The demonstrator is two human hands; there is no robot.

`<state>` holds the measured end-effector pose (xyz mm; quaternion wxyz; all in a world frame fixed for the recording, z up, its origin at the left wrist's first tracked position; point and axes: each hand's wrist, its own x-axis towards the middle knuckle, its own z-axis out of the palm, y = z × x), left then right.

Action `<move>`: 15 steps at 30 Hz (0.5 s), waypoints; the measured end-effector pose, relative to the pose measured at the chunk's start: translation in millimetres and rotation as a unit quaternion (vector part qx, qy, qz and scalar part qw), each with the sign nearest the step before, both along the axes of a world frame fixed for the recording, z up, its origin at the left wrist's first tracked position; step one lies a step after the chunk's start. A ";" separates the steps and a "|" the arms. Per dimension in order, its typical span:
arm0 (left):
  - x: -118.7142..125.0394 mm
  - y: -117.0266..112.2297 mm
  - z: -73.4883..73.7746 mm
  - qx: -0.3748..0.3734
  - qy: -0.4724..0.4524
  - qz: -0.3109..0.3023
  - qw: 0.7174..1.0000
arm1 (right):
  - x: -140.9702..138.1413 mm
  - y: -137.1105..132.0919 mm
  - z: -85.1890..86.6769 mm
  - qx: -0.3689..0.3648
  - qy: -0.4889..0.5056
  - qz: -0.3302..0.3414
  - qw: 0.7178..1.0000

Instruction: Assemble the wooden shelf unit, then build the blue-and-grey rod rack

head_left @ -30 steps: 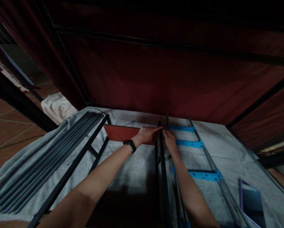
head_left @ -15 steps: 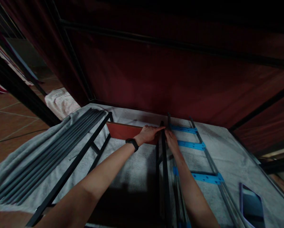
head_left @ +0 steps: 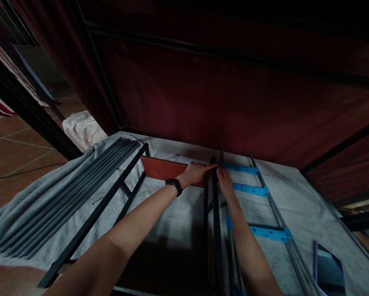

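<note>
My left hand (head_left: 196, 172), a dark band on its wrist, reaches over a reddish-brown board (head_left: 158, 167) to a black metal frame (head_left: 215, 213). Its index finger stretches across the frame's far right corner while the other fingers curl by the board's end. On the outer side of that same corner, my right hand (head_left: 223, 179) has its fingers closed against the bar. Anything small between those fingertips is hidden. The board stands on edge between the frame's two sides at the far end.
Several grey tubes (head_left: 70, 197) lie side by side on a grey blanket (head_left: 298, 197) at the left. Right of my arm is a metal rack with blue crosspieces (head_left: 270, 232). A phone (head_left: 329, 269) rests near the right edge. Dark red fabric (head_left: 203, 102) hangs behind.
The whole view has shifted slightly to the right. Both hands stay at the same frame corner, with little visible finger movement.
</note>
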<state>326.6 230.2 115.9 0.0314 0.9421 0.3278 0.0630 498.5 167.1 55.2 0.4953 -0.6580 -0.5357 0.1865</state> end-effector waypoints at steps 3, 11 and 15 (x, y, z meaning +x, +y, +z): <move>0.0 -0.7 1.0 -0.007 0.000 -0.001 1.000 | -1.0 -0.2 -0.1 -0.001 -0.003 -0.011 1.000; -0.1 1.0 -0.6 -0.005 -0.003 -0.004 1.000 | 4.3 2.9 -0.3 -0.021 0.011 0.005 1.000; -1.0 1.3 -0.1 -0.006 0.003 -0.006 1.000 | 0.2 0.2 -3.7 -0.016 0.027 0.003 1.000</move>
